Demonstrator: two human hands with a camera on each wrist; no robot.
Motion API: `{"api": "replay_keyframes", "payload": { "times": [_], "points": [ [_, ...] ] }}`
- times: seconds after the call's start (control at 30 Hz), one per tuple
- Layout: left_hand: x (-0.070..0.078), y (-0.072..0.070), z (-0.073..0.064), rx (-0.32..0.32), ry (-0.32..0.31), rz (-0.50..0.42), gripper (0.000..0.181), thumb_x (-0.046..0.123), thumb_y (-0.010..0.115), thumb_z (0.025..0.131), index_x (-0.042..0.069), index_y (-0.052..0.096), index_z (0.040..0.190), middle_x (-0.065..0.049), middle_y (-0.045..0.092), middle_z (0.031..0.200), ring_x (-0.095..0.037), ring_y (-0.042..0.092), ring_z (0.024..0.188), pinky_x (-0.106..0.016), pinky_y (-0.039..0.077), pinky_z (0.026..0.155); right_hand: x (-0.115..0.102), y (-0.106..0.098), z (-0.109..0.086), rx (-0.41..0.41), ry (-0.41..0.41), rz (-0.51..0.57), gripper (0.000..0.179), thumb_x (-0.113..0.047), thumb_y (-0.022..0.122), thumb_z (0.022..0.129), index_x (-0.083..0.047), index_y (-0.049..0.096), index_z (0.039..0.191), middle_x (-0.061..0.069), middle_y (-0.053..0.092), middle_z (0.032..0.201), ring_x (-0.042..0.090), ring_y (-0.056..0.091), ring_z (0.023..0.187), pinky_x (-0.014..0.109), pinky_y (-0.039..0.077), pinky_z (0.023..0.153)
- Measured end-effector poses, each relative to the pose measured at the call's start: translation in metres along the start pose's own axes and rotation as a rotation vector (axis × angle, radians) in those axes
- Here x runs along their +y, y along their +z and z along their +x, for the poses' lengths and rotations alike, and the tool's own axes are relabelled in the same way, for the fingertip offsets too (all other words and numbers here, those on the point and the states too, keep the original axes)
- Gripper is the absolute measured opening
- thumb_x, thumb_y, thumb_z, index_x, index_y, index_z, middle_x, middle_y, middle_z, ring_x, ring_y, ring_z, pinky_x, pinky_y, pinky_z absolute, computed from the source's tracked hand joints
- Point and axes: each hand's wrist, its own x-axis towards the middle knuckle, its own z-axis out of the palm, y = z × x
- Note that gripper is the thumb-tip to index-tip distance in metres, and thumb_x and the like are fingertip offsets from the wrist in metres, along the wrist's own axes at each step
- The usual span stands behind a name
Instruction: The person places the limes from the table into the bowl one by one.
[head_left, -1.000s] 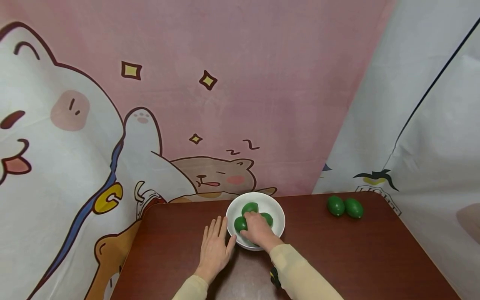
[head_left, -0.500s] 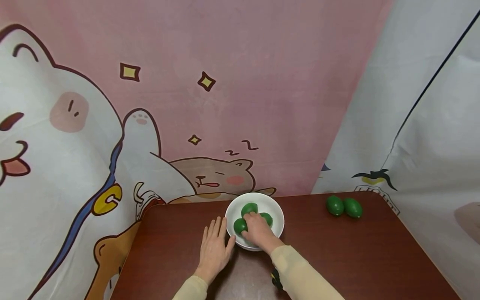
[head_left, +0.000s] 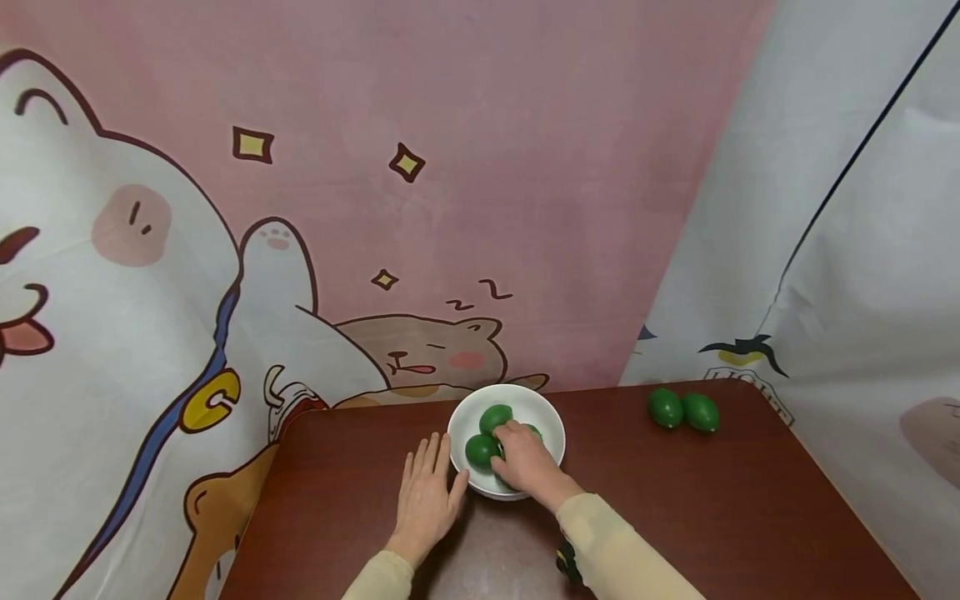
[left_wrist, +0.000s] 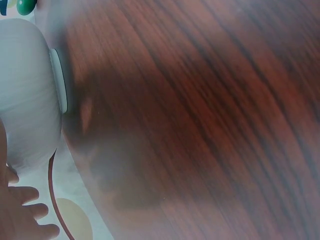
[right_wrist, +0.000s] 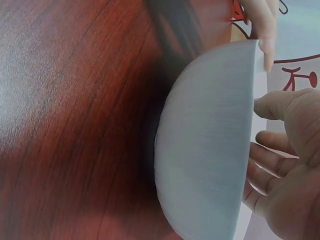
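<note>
A white bowl (head_left: 538, 408) stands near the table's back edge with several green limes (head_left: 496, 418) in it. My right hand (head_left: 527, 462) is inside the bowl, loosely bent over the limes and partly covering them. In the right wrist view, its thumb and fingers (right_wrist: 272, 162) stand apart at the rim of the bowl (right_wrist: 205, 135), and no lime shows between them. My left hand (head_left: 426, 500) lies beside the bowl, fingers straight, its thumb near the rim. Two more limes (head_left: 683, 410) sit side by side at the table's back right.
The brown wooden table (head_left: 720, 517) ends against a hanging cloth (head_left: 540, 208) printed with cartoon animals. A small black-and-yellow thing (head_left: 567, 561) shows by my right sleeve (head_left: 622, 546).
My right hand has shifted slightly right within the bowl, uncovering more of the left lime and covering more of the right one. My left hand has stayed beside the bowl.
</note>
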Motion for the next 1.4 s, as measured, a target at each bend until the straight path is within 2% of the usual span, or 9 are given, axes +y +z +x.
{"api": "replay_keyframes", "payload": {
  "times": [0.3,0.53,0.8,1.03,1.23,1.4],
  "points": [
    [0.0,-0.001,-0.001,-0.015,-0.002,-0.003,0.068,0.048,0.052,0.105,0.008,0.04,0.159,-0.019,0.043,0.159,-0.037,0.037,0.15,-0.058,0.029,0.121,0.008,-0.009,-0.009,0.048,-0.022,0.038,0.03,-0.011,0.079,0.084,0.002,0.071,0.11,0.016,0.068,0.105,0.035,0.064,0.097,0.054,0.053,0.085],
    [0.0,0.0,-0.001,-0.014,-0.006,-0.01,0.069,0.046,0.055,0.104,0.008,0.04,0.159,-0.02,0.044,0.159,-0.037,0.037,0.15,-0.059,0.029,0.121,0.019,-0.016,-0.016,0.093,-0.032,0.052,0.032,-0.013,0.078,0.083,0.003,0.072,0.11,0.013,0.067,0.103,0.032,0.064,0.096,0.048,0.054,0.087],
    [0.0,-0.001,-0.001,-0.008,-0.001,-0.017,0.07,0.048,0.054,0.104,0.007,0.041,0.159,-0.02,0.044,0.159,-0.038,0.037,0.15,-0.059,0.03,0.12,0.027,-0.026,-0.024,0.13,0.02,0.073,0.032,-0.011,0.078,0.084,0.002,0.072,0.112,0.013,0.067,0.105,0.035,0.064,0.102,0.052,0.054,0.091],
    [0.001,0.0,0.0,0.004,0.003,-0.017,0.07,0.048,0.054,0.104,0.008,0.039,0.159,-0.02,0.044,0.159,-0.036,0.036,0.151,-0.059,0.029,0.121,0.034,-0.036,-0.029,0.188,0.045,0.107,0.029,-0.009,0.078,0.084,0.001,0.072,0.11,0.015,0.067,0.106,0.036,0.064,0.1,0.053,0.055,0.088],
    [0.002,-0.001,0.0,0.041,0.02,-0.026,0.068,0.045,0.058,0.103,0.005,0.044,0.156,-0.021,0.048,0.156,-0.039,0.041,0.147,-0.061,0.032,0.118,0.042,-0.04,-0.033,0.212,0.08,0.103,0.035,-0.01,0.078,0.086,0.001,0.07,0.118,0.017,0.068,0.113,0.037,0.064,0.106,0.052,0.055,0.091],
    [0.003,-0.002,0.0,0.024,0.008,-0.037,0.068,0.044,0.058,0.103,0.005,0.043,0.156,-0.021,0.047,0.156,-0.039,0.04,0.147,-0.061,0.033,0.118,0.049,-0.044,-0.036,0.239,0.104,0.116,0.036,-0.008,0.078,0.087,0.002,0.069,0.12,0.015,0.067,0.111,0.034,0.064,0.103,0.05,0.056,0.087]
  ]
}}
